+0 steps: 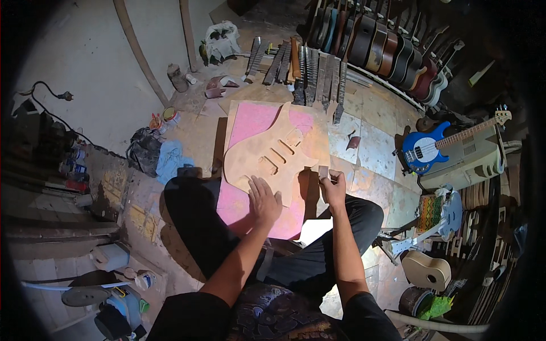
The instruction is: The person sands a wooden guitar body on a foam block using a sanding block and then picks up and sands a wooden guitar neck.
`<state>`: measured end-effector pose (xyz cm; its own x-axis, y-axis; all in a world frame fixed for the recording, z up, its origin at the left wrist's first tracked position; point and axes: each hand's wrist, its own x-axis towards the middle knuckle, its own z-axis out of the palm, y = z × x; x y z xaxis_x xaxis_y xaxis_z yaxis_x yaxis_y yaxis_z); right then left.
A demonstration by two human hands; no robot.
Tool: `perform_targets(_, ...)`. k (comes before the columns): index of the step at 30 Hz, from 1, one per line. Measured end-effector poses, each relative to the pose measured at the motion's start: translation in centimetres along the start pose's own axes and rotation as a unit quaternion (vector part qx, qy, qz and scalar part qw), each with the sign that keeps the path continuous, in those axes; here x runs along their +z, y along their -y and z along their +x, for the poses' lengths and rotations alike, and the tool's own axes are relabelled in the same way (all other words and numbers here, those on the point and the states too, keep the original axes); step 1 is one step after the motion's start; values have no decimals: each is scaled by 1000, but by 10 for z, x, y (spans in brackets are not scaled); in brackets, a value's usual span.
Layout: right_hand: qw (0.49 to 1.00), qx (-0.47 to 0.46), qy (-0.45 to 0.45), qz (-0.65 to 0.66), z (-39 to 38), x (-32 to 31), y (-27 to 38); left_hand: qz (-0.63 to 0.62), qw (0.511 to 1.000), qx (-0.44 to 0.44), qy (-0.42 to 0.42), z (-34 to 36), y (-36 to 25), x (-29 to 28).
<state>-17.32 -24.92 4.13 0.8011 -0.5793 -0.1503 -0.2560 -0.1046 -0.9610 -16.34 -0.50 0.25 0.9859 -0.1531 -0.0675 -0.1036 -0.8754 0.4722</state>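
Body: bare, pale tan wood with curved flanks, pointed horns and routed slots; the guitar body (250, 154) lies flat on the board, in front of the person.
Left grip: released; the left hand (264, 200) rests palm down, fingers spread, on the wood's lower edge.
Right grip: thumb and fingers of the right hand (333, 187) pinch a small, flat brown scrap (323, 171), close to a horn.
Board: flat, worn pink, under the wood; the board (250, 219) sits between the bent legs.
Curled sheets: reddish-brown sheets (215, 88), thin and bent, on the floor (372, 139) of stained tiles.
Necks: long, narrow, mostly dark necks (310, 71) with ridged frets, laid in a row beyond the board.
Cloth: crumpled, light blue cloth (170, 159), beside a dark, wrinkled bag (143, 150).
Can: a round, small can (170, 115); contents too small to tell.
Jar: a dull, upright jar (177, 79) by the wall; contents unclear.
Bass: glossy blue bass (419, 143) with a white plate.
Rack: several guitars (378, 45) lined up side by side.
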Motion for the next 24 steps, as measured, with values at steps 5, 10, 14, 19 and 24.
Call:
perform_targets(5, 1000, -13, 22, -15, 3, 1, -6, -44, 999, -2, -11, -22, -8, -9)
perform_targets(10, 1000, 20, 3, 13, -2, -11, -1, -169, 980, -109, 0, -22, -16, -46)
perform_targets(14, 999, 27, 23, 42, -12, 6, 8, -139, 979, -98, -115, 6, 34, -18)
perform_targets(19, 999, 30, 23, 24, -14, 0, 6, -81, 996, -32, -5, -23, 4, -14)
perform_targets(24, 999, 23, 24, 15, -15, 1, 6, -113, 985, -129, 18, -15, 11, -48)
